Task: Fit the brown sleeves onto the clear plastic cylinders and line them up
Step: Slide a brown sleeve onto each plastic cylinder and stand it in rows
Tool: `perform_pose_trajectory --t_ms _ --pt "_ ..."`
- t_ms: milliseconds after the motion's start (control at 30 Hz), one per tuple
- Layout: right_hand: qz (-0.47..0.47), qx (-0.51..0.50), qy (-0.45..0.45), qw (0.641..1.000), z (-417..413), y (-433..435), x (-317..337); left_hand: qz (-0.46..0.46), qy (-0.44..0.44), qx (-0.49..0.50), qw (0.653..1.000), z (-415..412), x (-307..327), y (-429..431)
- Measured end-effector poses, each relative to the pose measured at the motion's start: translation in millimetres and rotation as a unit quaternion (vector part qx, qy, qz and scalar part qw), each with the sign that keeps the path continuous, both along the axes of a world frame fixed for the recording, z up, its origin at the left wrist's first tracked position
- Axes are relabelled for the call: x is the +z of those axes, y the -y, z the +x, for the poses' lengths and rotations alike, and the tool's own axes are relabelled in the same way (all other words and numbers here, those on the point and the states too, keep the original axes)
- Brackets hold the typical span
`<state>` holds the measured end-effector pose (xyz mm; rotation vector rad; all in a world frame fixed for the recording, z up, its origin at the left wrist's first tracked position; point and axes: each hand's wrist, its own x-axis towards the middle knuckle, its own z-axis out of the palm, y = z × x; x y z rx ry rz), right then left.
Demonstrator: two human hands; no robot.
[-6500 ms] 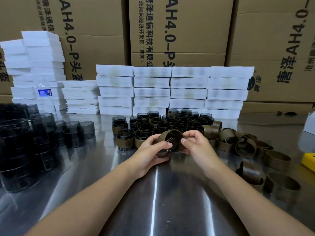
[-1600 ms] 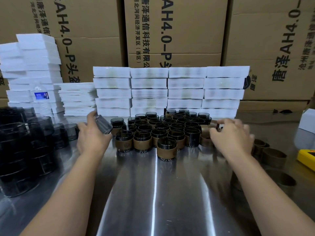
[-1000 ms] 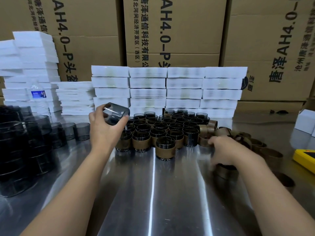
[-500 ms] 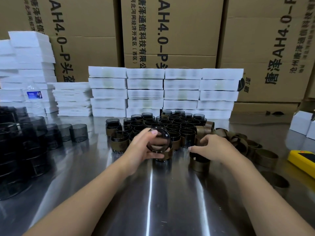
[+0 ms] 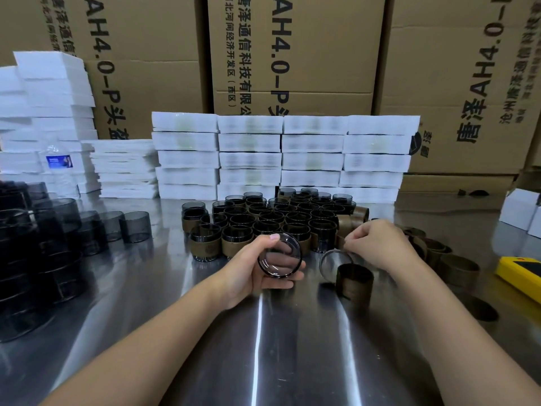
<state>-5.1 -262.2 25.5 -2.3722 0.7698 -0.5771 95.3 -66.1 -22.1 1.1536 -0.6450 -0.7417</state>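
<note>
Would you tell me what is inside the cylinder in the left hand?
Nothing: the clear cylinder looks empty, only left-hand fingers showing through its base. Its far end is hidden.

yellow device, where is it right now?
Head view, far right edge of the steel table: the yellow device lies just right of the loose brown sleeves, in front of the small white boxes.
</note>
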Motion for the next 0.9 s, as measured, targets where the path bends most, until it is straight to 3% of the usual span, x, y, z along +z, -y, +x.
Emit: perform_pose_trajectory --t_ms 333,500,733,900 --pt "0.065 0.08 -0.043 0.994 -2.1 -1.2 -3.1 0.026 0.009 -0.016 0.999 0.6 -4.2 0.2" --pt "0.081 0.186 -0.157 0.967 -10.7 1.8 2.5 0.019 0.006 -0.011 1.0 1.5 -3.8 0.1" --pt "0.127 0.195 -0.073 0.97 -5.2 0.4 1.9 0.024 0.01 -0.012 1.0 3.1 -4.8 0.4" --pt "0.194 0.162 0.037 0.967 -6.2 -2.4 5.1 0.021 0.007 -0.015 1.0 4.7 -6.2 0.3"
